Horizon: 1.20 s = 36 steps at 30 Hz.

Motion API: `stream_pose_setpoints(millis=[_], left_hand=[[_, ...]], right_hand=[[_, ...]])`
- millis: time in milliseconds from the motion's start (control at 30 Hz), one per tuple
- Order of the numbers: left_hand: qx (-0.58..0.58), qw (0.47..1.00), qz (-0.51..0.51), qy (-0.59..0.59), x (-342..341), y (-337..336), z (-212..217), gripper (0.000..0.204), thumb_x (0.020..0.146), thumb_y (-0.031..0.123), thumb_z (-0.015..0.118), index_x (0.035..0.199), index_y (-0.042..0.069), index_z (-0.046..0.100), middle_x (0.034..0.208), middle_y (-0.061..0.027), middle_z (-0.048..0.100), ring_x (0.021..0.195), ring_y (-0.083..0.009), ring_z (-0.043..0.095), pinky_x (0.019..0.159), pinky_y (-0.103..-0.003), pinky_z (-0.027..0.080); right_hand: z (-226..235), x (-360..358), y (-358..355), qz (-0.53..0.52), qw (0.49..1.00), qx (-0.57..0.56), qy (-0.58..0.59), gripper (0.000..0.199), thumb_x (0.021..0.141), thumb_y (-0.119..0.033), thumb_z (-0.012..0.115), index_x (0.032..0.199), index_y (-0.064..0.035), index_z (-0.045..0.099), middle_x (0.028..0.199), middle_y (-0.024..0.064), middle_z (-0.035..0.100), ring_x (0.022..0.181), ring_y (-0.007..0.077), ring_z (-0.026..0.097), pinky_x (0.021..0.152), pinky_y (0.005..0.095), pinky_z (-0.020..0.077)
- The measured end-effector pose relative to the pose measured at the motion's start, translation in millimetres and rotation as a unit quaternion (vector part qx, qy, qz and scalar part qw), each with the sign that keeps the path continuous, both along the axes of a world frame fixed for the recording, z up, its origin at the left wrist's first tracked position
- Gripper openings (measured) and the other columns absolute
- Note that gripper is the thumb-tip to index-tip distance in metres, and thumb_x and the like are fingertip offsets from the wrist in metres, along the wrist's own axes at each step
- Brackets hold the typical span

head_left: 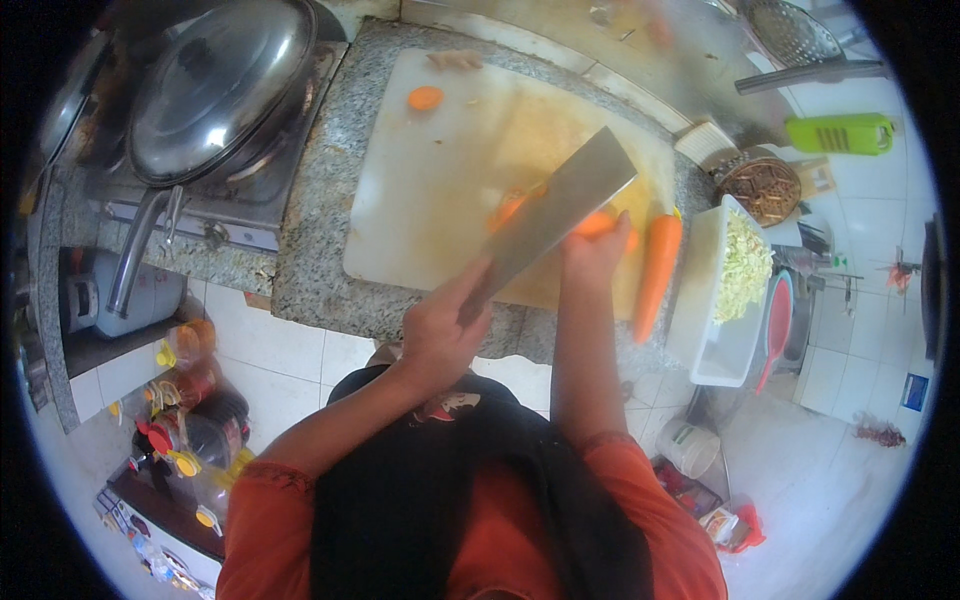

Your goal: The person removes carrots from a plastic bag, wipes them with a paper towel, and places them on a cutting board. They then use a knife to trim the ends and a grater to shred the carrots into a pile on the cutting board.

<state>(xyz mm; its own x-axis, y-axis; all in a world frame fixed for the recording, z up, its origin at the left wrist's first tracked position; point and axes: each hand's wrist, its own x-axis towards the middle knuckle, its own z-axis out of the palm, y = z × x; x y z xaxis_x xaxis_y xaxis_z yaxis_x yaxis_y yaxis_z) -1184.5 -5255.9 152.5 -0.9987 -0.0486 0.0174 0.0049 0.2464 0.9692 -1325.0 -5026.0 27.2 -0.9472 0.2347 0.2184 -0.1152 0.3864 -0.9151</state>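
Observation:
My left hand (440, 330) grips the handle of a broad steel cleaver (560, 205), whose blade slants up across a white cutting board (440, 180). Fingers of my right hand (595, 255) press down on an orange carrot (598, 223) at the board's right side, right against the blade. Blurred orange carrot pieces (508, 207) lie by the blade's other face. A whole carrot (655, 265) lies along the board's right edge, just beside my right hand. One round carrot slice (425, 97) sits alone near the board's far edge.
A lidded steel wok (220, 85) sits on the gas stove at left. A white tub of shredded pale greens (745, 265) stands right of the board. Beyond it are a woven basket (760, 185), a green-handled tool (840, 133) and a strainer (790, 30). Bottles (185, 430) crowd the floor lower left.

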Motion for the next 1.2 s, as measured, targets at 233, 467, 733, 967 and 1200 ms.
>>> stream_pose_setpoints(millis=[233, 467, 733, 967, 1200], left_hand=[[0.009, 0.998, 0.062, 0.02, -9, 15, -15, 0.048, 0.085, 0.004, 0.06, 0.132, 0.0, 0.048, 0.111, -0.0186, 0.063, 0.097, -0.0208, 0.063, 0.083, -0.031, 0.049], [0.094, 0.987, 0.114, -0.057, -24, 23, -12, 0.047, 0.083, 0.008, 0.058, 0.13, 0.001, 0.05, 0.111, -0.0187, 0.064, 0.101, -0.0291, 0.063, 0.087, -0.036, 0.048], [0.26, 0.945, 0.104, -0.169, -29, 13, 8, 0.023, 0.085, 0.004, 0.059, 0.107, 0.001, 0.054, 0.073, -0.0007, 0.052, 0.056, -0.008, 0.046, 0.05, -0.023, 0.038], [0.266, 0.928, 0.122, -0.233, -9, -16, 10, 0.021, 0.085, 0.006, 0.06, 0.105, 0.001, 0.054, 0.07, -0.0003, 0.052, 0.056, -0.0082, 0.047, 0.05, -0.023, 0.038], [0.202, 0.949, 0.094, -0.222, -1, -30, 4, 0.02, 0.086, 0.003, 0.059, 0.105, 0.001, 0.055, 0.066, 0.0014, 0.05, 0.052, -0.0059, 0.045, 0.048, -0.022, 0.037]], right_hand=[[-4, 6, 1, 0.015, 1.0, 0.014, -0.01, 0.049, 0.098, -0.038, 0.039, 0.133, -0.0035, 0.037, 0.128, 0.0176, 0.046, 0.119, 0.0323, 0.045, 0.106, 0.0512, 0.0327], [20, 16, -20, -0.014, 0.999, -0.044, 0.002, 0.046, 0.098, -0.036, 0.039, 0.129, -0.0029, 0.04, 0.122, 0.0172, 0.05, 0.113, 0.0314, 0.049, 0.104, 0.0499, 0.0358], [7, -2, 2, -0.047, 0.988, -0.131, 0.061, 0.037, 0.096, -0.032, 0.042, 0.119, -0.0028, 0.046, 0.105, 0.0147, 0.053, 0.096, 0.028, 0.053, 0.096, 0.0449, 0.0429], [83, -17, 26, -0.035, 0.919, -0.381, -0.095, 0.035, 0.086, -0.024, 0.056, 0.115, -0.0042, 0.051, 0.099, 0.0122, 0.058, 0.093, 0.0284, 0.057, 0.094, 0.0423, 0.0447], [79, -65, 62, -0.085, 0.902, 0.384, -0.176, 0.069, 0.072, -0.035, 0.07, 0.129, -0.0034, 0.049, 0.114, 0.0191, 0.062, 0.107, 0.0333, 0.059, 0.092, 0.0425, 0.0457]])
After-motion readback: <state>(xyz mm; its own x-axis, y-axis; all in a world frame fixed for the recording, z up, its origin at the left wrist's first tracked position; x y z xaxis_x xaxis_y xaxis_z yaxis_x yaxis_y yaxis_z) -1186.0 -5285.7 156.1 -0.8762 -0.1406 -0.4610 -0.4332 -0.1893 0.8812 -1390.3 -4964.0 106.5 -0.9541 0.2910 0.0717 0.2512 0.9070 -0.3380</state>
